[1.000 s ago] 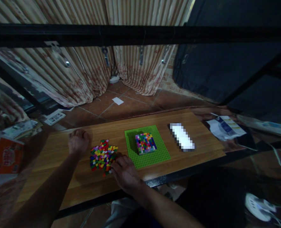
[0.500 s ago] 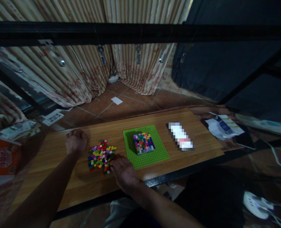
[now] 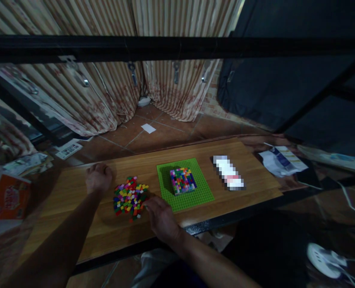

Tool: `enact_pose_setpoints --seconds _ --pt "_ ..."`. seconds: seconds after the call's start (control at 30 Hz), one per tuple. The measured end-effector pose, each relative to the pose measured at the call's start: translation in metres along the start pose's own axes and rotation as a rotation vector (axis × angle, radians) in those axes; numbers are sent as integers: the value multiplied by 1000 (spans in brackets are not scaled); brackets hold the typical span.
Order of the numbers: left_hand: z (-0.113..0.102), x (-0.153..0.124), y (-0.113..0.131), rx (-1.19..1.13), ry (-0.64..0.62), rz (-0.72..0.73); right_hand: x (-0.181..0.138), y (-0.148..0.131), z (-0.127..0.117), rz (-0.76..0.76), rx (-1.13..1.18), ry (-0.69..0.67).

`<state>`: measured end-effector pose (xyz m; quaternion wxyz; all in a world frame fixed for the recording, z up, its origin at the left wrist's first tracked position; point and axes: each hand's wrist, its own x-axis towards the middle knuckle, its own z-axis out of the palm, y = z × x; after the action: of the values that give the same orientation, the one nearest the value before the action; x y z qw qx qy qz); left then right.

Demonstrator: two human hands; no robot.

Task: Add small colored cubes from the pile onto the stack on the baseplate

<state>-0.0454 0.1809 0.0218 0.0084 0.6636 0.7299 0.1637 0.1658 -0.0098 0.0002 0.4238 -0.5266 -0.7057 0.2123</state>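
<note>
A heap of small coloured bricks (image 3: 129,197) lies on the wooden table (image 3: 75,208). To its right sits a green baseplate (image 3: 195,196) carrying a square block of mixed-coloured bricks (image 3: 182,180). My left hand (image 3: 98,178) rests as a closed fist on the table, just left of the heap. My right hand (image 3: 162,218) lies at the heap's right edge, fingertips touching the bricks; whether it pinches one is hidden.
A blurred white object (image 3: 228,173) lies right of the baseplate. Papers (image 3: 281,160) sit at the table's far right. An orange box (image 3: 7,196) is at the left. A black bar (image 3: 177,47) crosses overhead, curtains (image 3: 111,92) hang behind.
My right hand has drawn slightly back and rightward from the heap's lower edge. The left fist stays put. The view shifted a little.
</note>
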Motion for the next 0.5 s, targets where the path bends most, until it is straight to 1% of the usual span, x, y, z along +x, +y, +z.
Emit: enact_pose_setpoints --seconds 0.13,0.23,0.37,0.5 --pt "0 0 0 1 -1 5 0 1 0 20 -11 7" --pt "3 1 -3 -17 18 16 1 1 3 34 -104 -9" --pt "6 2 -5 -14 11 9 2 1 7 38 -230 -35" --pt "8 2 -6 -4 30 25 2 -1 7 18 -327 -48"
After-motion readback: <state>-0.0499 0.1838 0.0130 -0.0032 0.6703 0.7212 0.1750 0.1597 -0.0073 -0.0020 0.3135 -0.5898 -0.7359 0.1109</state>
